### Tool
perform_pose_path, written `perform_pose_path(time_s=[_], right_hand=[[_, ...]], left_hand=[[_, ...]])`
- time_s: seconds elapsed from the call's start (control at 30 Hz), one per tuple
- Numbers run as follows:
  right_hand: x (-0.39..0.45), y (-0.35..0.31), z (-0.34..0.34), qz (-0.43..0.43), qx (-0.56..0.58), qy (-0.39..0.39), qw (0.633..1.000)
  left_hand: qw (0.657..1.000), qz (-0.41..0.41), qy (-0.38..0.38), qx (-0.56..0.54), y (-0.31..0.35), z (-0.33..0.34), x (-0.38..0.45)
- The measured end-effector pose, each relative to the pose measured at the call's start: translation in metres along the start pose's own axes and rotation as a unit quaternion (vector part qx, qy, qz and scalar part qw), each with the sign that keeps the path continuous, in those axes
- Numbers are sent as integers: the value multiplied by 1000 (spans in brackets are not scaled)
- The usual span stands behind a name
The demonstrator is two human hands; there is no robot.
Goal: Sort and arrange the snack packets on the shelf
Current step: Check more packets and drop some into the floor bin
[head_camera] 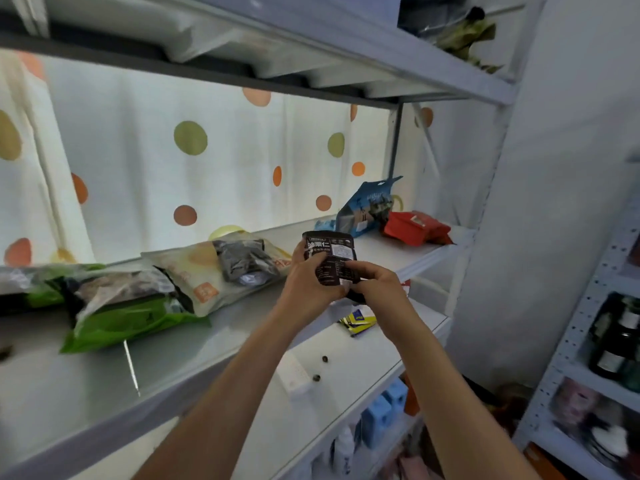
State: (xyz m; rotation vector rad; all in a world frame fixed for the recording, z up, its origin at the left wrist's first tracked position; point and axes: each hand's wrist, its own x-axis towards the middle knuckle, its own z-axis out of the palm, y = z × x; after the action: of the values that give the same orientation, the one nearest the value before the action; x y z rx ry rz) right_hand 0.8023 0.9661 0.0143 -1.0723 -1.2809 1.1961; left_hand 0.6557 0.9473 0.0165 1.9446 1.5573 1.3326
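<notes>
White metal shelf (242, 327) before a spotted curtain (156, 150); grey wall to the right. Dark brown snack packet (330, 254) upright above the shelf's front edge, pinched by left hand (310, 285) and right hand (375, 285). Green packet (128, 320), beige packet (204, 268), blue pouch (363, 209), red packets (415, 228) on the shelf. Lower-shelf contents blurred, partly hidden behind the forearms

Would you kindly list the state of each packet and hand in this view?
Dark brown packet: upright, held in front of the shelf by both hands.
Left hand: gripping its left side.
Right hand: pinching its lower right.
Blue packet: standing, leaning.
Red packet: lying flat.
Green packet: lying flat.
Beige packet: lying tilted on the green one.
</notes>
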Motion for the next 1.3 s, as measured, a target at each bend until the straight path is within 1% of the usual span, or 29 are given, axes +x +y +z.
perform_pose_path(time_s=[0.13,0.2,0.27,0.33,0.4,0.47,0.53,0.67,0.73,0.87,0.93,1.0,1.07,1.17,1.23,1.3], right_hand=[[38,3,-2,22,10,22,999],[55,3,-6,18,10,37,999],[71,1,-13,15,-3,41,999],[90,5,-18,6,-34,30,999],[110,12,-24,-16,-100,15,995],[126,19,-32,-56,-210,-7,976],[138,26,-41,-112,-303,-41,946],[157,40,-49,-201,-369,-87,903],[166,48,-49,-233,-383,-102,888],[173,55,-49,-259,-388,-119,877],[170,52,-54,-259,-367,-135,883],[167,43,-65,-255,-329,-145,898],[170,35,-88,-269,-284,-106,914],[177,22,-132,-271,-203,-17,941],[179,17,-163,-278,-188,52,941],[183,16,-188,-280,-203,100,933]], left_hand=[[997,35,-56,45,-15,6,31],[993,47,-63,83,-21,16,47],[990,39,-63,123,-25,27,62],[983,30,-59,174,-27,39,72],[974,12,-59,220,-28,54,80],[966,-3,-60,251,-33,68,85],[958,2,-51,282,-38,81,92],[928,1,-60,368,-40,88,103],[916,11,-57,397,-43,90,104],[902,6,-50,429,-44,90,102],[893,12,-48,447,-35,90,101],[899,29,-42,436,-24,91,103],[913,44,-14,406,-7,97,109],[929,67,46,360,22,118,131],[936,95,56,336,44,139,151],[947,96,37,304,60,156,172]])
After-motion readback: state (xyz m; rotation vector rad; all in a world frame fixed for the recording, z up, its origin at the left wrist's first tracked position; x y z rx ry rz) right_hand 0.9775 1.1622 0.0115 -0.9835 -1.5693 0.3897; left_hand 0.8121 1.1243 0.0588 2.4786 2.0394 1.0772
